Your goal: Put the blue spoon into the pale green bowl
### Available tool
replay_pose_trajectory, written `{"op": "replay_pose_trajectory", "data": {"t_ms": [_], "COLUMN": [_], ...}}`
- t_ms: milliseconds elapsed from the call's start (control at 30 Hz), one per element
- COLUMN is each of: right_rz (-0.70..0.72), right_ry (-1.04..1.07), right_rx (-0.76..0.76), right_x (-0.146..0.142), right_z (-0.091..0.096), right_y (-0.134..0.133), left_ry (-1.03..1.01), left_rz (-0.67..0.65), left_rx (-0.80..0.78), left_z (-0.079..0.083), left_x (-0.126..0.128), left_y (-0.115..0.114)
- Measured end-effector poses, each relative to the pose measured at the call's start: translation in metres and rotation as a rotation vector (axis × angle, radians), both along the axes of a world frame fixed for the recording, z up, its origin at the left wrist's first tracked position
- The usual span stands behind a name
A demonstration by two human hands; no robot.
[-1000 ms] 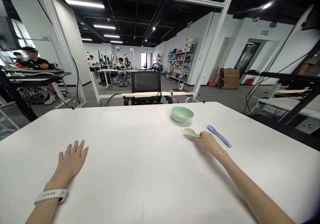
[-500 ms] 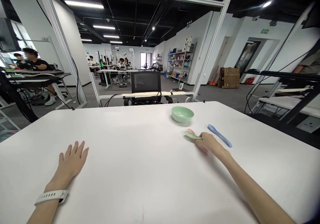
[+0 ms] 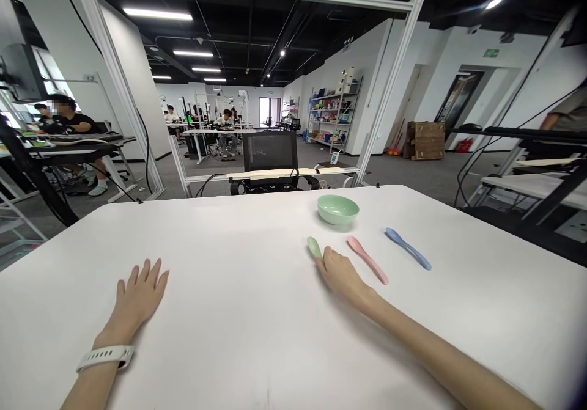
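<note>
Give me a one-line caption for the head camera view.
Right hand holds a green spoon near a pink spoon, blue spoon and green bowl on a white table.

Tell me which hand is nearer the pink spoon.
Right. The right hand, holding the green spoon, sits just left of the pink spoon. The left hand lies flat on the table much farther left of it.

The right hand (image 3: pixel 342 275) has the pink spoon (image 3: pixel 367 259) just beside it on its right side, so this spoon stands in the way there, and the blue spoon (image 3: pixel 407 248) lies farther on. Forward, the green bowl (image 3: pixel 337 209) blocks the path. The left hand (image 3: pixel 140 294) can pass along the white table (image 3: pixel 229 245) until it meets the green spoon (image 3: pixel 314 247) and the right hand.
</note>
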State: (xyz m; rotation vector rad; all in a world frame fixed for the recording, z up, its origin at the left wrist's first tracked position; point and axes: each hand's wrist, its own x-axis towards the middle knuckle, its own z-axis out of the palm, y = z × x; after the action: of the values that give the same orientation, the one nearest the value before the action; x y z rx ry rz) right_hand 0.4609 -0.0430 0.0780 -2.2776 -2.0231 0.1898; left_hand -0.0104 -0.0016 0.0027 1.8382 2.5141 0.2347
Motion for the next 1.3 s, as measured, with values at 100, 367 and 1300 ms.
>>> {"op": "replay_pose_trajectory", "data": {"t_ms": [100, 367, 1300], "right_rz": [0.028, 0.011, 0.002], "right_ry": [-0.048, -0.049, -0.007], "right_rx": [-0.049, -0.036, -0.059], "right_x": [-0.011, -0.009, -0.015], "right_z": [0.001, 0.005, 0.014], "right_y": [-0.003, -0.011, -0.018], "left_ry": [0.001, -0.012, -0.030], "left_rz": [-0.008, -0.004, -0.020], "left_rx": [-0.005, -0.028, 0.024], "left_z": [0.001, 0.005, -0.001], "left_x": [0.001, 0.002, -0.003], "left_y": [0.000, -0.001, 0.001]}}
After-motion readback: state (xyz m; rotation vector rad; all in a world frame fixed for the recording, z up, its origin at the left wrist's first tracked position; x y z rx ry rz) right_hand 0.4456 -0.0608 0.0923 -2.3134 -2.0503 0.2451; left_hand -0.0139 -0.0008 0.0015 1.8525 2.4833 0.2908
